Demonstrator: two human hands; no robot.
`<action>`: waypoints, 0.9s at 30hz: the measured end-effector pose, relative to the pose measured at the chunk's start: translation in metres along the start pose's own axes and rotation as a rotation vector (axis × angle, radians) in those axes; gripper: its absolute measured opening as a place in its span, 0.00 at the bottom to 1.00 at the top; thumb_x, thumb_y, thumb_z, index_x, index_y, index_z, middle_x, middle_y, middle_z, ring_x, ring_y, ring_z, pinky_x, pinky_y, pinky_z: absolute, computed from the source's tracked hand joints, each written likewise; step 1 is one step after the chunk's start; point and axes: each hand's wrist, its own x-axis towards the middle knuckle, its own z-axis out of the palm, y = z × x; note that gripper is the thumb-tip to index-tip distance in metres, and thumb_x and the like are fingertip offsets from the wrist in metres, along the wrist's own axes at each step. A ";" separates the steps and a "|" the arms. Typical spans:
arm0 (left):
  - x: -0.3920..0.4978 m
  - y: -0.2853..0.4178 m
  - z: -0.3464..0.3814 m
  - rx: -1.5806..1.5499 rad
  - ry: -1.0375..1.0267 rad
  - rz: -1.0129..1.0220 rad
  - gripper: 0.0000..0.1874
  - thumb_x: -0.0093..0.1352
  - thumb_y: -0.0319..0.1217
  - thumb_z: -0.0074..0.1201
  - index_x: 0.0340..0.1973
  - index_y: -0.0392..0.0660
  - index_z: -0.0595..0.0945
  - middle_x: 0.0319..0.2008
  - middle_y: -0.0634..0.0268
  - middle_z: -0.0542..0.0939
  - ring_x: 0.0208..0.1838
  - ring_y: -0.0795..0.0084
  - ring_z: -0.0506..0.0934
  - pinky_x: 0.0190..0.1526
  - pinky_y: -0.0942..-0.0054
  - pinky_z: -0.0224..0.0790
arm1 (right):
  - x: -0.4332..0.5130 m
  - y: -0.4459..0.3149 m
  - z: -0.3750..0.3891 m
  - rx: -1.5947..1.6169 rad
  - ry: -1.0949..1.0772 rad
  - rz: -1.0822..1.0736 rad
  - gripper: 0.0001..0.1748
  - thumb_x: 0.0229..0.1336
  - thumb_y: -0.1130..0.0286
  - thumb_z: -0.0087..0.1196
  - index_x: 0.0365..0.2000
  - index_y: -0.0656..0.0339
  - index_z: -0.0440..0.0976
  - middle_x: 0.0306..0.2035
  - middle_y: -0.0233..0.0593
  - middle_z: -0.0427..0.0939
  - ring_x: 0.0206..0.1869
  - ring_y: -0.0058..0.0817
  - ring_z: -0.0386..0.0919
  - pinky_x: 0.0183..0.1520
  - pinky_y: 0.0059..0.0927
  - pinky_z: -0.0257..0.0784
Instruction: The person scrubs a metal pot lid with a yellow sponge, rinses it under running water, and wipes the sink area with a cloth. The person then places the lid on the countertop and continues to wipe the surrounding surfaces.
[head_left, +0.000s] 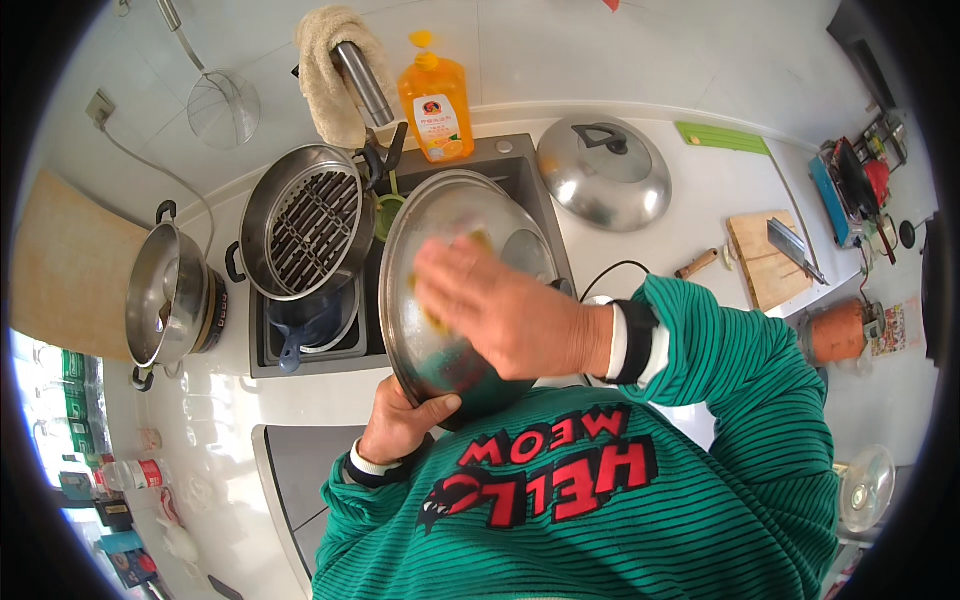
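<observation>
My left hand (411, 421) grips the lower rim of a large metal wok or pan (401, 300), thumb over its edge, and holds it tilted above the sink (559, 247). Blurred by motion, my right hand (480, 300) presses a yellow sponge or cloth (433, 319) against the broad shiny face. The fingers cover most of the yellow piece. Left of this, a steel pot (259, 225) with dark slats inside rests tilted over the sink's left part, beside the tap (365, 82). A blue handled vessel (311, 319) lies below that pot in the sink.
An orange soap bottle (439, 112) stands behind the sink. To the right are a domed metal lid (604, 184), a wooden board (750, 232) and a cleaver (795, 247). Another steel pot (154, 300) stands at the left. A towel (319, 90) hangs over the tap.
</observation>
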 end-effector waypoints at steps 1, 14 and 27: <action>0.000 0.000 -0.001 0.023 0.015 0.003 0.14 0.68 0.21 0.55 0.49 0.35 0.77 0.35 0.66 0.81 0.35 0.78 0.76 0.36 0.78 0.71 | 0.003 -0.002 -0.001 0.069 0.004 -0.009 0.26 0.46 0.72 0.54 0.49 0.69 0.71 0.54 0.54 0.70 0.60 0.46 0.69 0.55 0.46 0.70; 0.001 -0.003 -0.007 0.028 -0.038 0.017 0.12 0.68 0.22 0.57 0.47 0.35 0.78 0.34 0.66 0.81 0.34 0.78 0.76 0.36 0.77 0.71 | 0.027 0.057 -0.033 1.334 0.240 0.964 0.13 0.63 0.76 0.50 0.46 0.64 0.77 0.42 0.33 0.80 0.41 0.21 0.77 0.47 0.25 0.73; 0.001 -0.019 -0.018 0.030 0.084 0.067 0.12 0.65 0.22 0.61 0.44 0.36 0.80 0.36 0.69 0.81 0.38 0.80 0.75 0.41 0.77 0.71 | -0.014 -0.014 0.013 0.106 -0.183 -0.134 0.24 0.53 0.62 0.50 0.48 0.65 0.74 0.62 0.52 0.65 0.69 0.49 0.58 0.68 0.61 0.51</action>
